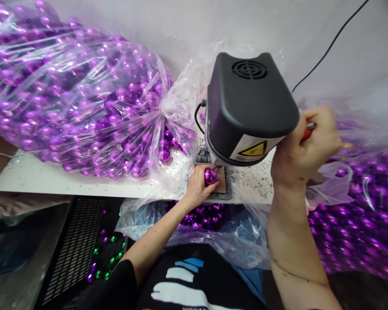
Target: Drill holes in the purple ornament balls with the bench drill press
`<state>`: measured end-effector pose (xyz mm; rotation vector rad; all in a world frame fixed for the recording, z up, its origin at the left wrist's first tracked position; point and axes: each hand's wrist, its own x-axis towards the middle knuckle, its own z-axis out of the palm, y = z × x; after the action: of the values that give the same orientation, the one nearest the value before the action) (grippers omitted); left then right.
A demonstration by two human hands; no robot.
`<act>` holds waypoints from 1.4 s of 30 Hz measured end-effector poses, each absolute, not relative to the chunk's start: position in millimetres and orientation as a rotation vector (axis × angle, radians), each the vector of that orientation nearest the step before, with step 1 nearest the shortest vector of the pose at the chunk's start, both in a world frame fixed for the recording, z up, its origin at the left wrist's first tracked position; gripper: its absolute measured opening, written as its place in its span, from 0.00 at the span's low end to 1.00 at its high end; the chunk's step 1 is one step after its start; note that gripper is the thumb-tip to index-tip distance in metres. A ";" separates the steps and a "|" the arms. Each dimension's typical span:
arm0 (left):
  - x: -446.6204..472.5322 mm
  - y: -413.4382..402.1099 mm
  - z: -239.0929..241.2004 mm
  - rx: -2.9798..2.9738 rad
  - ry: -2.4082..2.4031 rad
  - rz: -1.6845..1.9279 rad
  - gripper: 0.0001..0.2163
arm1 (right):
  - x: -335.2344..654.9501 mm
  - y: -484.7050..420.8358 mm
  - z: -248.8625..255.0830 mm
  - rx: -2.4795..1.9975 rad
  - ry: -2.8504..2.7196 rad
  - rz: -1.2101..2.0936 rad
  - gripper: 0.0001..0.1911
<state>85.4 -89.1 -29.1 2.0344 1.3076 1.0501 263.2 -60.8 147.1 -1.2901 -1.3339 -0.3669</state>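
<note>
My left hand (198, 186) pinches a shiny purple ball (210, 176) over the small base plate (222, 181) of a black machine. That machine's housing (255, 103) has a round vent on top and a yellow warning label (252, 149) in front. Up at its right side, my right hand (310, 146) is wrapped round a handle with a red part (308, 131) showing between the fingers; the rest of the handle is hidden. Just below my left hand, more purple balls (203, 216) lie in an open clear plastic bag (142, 219) at my lap.
A big tied clear bag of purple balls (77, 99) lies on the white table (93, 184) at left. Another bag of balls (362, 215) is at right. Dark flecks litter the tabletop. A black crate (84, 241) with purple and green balls stands below left. Someone's sleeve (26, 204) shows at far left.
</note>
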 end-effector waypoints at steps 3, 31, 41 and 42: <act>58.9 -121.9 -19.1 2.012 1.245 0.974 0.23 | 263.6 -52.3 153.0 -1.310 -1.319 -0.295 0.22; -33.1 -8.2 -2.9 2.493 1.837 0.110 0.13 | 261.5 -46.5 155.5 -1.338 -1.263 -0.101 0.21; -17.7 -81.8 44.5 1.309 1.072 0.827 0.23 | 260.9 -40.6 158.0 -1.352 -1.274 -0.020 0.20; -7.6 -91.0 38.4 1.161 0.989 0.778 0.23 | 260.8 -40.3 157.7 -1.347 -1.268 -0.028 0.21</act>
<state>-7.6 -91.0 38.4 1.1608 0.9895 0.7776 260.8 -40.3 157.7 -1.3471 -1.2677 -0.0280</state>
